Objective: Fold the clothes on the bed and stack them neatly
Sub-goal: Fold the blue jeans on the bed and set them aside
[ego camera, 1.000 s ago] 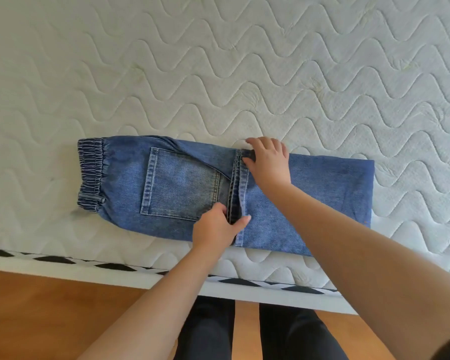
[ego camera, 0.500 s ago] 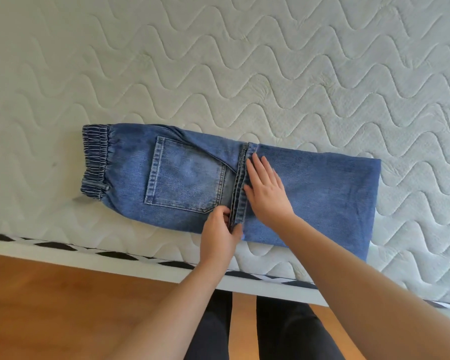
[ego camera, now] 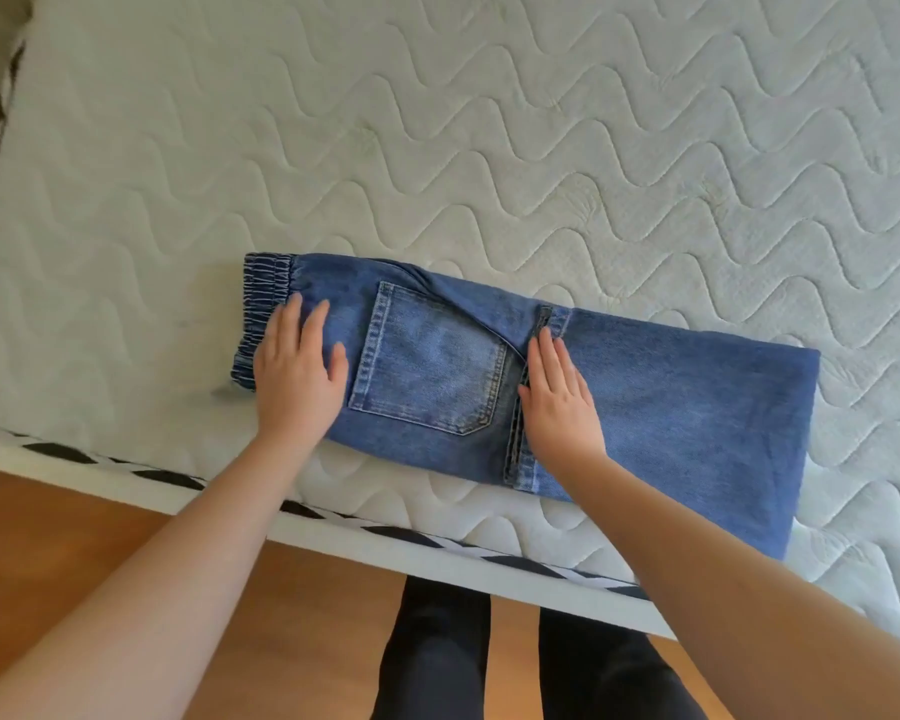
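A pair of blue jeans (ego camera: 671, 407) lies folded lengthwise and doubled over near the front edge of the bed, elastic waistband at the left, back pocket facing up. My left hand (ego camera: 297, 376) lies flat with straight fingers on the denim just right of the waistband. My right hand (ego camera: 559, 402) lies flat on the leg hems, which run across the jeans just right of the pocket. Neither hand grips the cloth.
The white quilted mattress (ego camera: 489, 148) stretches far beyond the jeans. Its black-and-white trimmed front edge (ego camera: 437, 543) runs diagonally below them. A wooden floor (ego camera: 48, 537) and the person's dark trouser legs (ego camera: 437, 657) lie below the edge.
My left hand let go of the hem seam and slid left to the waistband end, now flat. My right hand stayed flat by the hems. The view shifted slightly.
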`<state>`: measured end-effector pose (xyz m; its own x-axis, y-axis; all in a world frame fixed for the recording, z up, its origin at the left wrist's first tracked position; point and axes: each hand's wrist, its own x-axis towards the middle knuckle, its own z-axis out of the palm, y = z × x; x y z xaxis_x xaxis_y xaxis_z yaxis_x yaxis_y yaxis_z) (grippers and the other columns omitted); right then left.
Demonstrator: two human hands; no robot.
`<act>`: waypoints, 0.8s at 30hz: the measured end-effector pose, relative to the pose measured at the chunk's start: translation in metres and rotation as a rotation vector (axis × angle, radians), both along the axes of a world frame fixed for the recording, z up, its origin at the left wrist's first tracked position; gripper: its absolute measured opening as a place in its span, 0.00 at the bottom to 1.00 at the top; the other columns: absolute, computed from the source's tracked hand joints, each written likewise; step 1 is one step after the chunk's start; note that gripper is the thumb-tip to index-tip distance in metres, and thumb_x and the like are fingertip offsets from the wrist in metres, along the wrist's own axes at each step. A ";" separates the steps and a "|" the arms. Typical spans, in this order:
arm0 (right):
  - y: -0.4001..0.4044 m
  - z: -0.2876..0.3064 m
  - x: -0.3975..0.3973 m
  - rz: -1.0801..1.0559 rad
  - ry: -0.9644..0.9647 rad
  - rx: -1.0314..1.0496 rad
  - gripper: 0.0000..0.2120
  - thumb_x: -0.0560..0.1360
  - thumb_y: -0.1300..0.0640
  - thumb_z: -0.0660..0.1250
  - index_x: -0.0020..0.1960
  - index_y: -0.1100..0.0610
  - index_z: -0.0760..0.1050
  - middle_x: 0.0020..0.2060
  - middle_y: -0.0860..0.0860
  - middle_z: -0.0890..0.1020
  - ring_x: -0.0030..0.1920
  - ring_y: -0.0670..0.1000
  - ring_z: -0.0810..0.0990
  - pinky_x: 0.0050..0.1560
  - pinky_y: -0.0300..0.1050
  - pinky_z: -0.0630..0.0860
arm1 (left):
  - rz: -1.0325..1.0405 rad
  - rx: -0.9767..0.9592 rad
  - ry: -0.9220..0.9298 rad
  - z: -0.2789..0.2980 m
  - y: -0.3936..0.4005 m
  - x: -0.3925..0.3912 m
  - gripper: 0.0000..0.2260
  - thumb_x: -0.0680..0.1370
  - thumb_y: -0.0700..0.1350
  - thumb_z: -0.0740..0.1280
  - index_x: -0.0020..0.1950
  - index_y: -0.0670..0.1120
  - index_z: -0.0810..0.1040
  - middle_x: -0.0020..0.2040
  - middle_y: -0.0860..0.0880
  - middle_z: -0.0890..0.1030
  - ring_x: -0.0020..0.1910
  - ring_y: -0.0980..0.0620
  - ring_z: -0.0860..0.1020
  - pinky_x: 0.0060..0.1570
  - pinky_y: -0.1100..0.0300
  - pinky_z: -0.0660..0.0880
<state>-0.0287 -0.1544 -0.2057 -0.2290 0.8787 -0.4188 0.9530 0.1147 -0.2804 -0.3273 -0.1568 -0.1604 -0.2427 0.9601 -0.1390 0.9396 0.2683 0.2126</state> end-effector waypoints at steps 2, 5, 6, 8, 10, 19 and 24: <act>-0.001 -0.001 -0.003 -0.008 -0.025 -0.006 0.28 0.85 0.53 0.46 0.80 0.57 0.40 0.78 0.49 0.38 0.79 0.51 0.40 0.78 0.46 0.41 | 0.092 -0.055 -0.023 -0.004 0.010 -0.018 0.23 0.83 0.47 0.59 0.78 0.44 0.64 0.78 0.41 0.60 0.77 0.38 0.59 0.72 0.42 0.59; -0.001 -0.001 -0.006 -0.020 -0.052 -0.014 0.28 0.85 0.53 0.45 0.80 0.56 0.39 0.79 0.50 0.39 0.79 0.51 0.38 0.78 0.46 0.40 | 0.273 -0.085 -0.116 -0.006 0.021 -0.043 0.24 0.84 0.49 0.57 0.79 0.45 0.59 0.78 0.40 0.61 0.76 0.39 0.59 0.73 0.45 0.58; -0.001 -0.001 -0.007 -0.021 -0.056 -0.017 0.27 0.85 0.53 0.45 0.80 0.56 0.39 0.79 0.50 0.39 0.79 0.51 0.38 0.78 0.46 0.40 | 0.351 -0.073 -0.188 -0.007 0.023 -0.050 0.26 0.83 0.50 0.60 0.78 0.44 0.60 0.76 0.39 0.64 0.74 0.39 0.63 0.71 0.45 0.62; -0.001 -0.001 -0.008 -0.024 -0.057 -0.023 0.27 0.85 0.53 0.45 0.80 0.56 0.38 0.79 0.49 0.38 0.79 0.50 0.38 0.78 0.46 0.40 | 0.531 -0.071 -0.400 -0.006 0.027 -0.059 0.30 0.79 0.53 0.66 0.76 0.42 0.61 0.68 0.41 0.73 0.67 0.40 0.72 0.61 0.50 0.70; 0.001 -0.001 -0.008 -0.028 -0.056 -0.033 0.28 0.84 0.53 0.45 0.80 0.56 0.37 0.79 0.49 0.37 0.79 0.50 0.37 0.78 0.46 0.41 | 0.640 -0.128 -0.520 -0.004 0.029 -0.066 0.32 0.75 0.56 0.71 0.72 0.41 0.66 0.57 0.45 0.78 0.58 0.44 0.78 0.51 0.56 0.71; 0.003 -0.005 -0.008 -0.028 -0.040 -0.041 0.28 0.84 0.52 0.46 0.80 0.54 0.38 0.75 0.45 0.33 0.79 0.50 0.38 0.78 0.47 0.44 | 0.548 -0.248 -0.865 0.043 0.036 -0.074 0.11 0.73 0.49 0.75 0.50 0.61 0.79 0.50 0.53 0.84 0.50 0.46 0.83 0.52 0.45 0.79; 0.004 -0.006 -0.005 -0.021 -0.032 -0.039 0.28 0.84 0.50 0.45 0.80 0.54 0.39 0.77 0.45 0.36 0.79 0.50 0.40 0.78 0.46 0.46 | 0.330 -0.277 -0.818 0.112 0.031 -0.055 0.20 0.63 0.61 0.73 0.53 0.65 0.77 0.48 0.58 0.84 0.50 0.52 0.83 0.55 0.44 0.78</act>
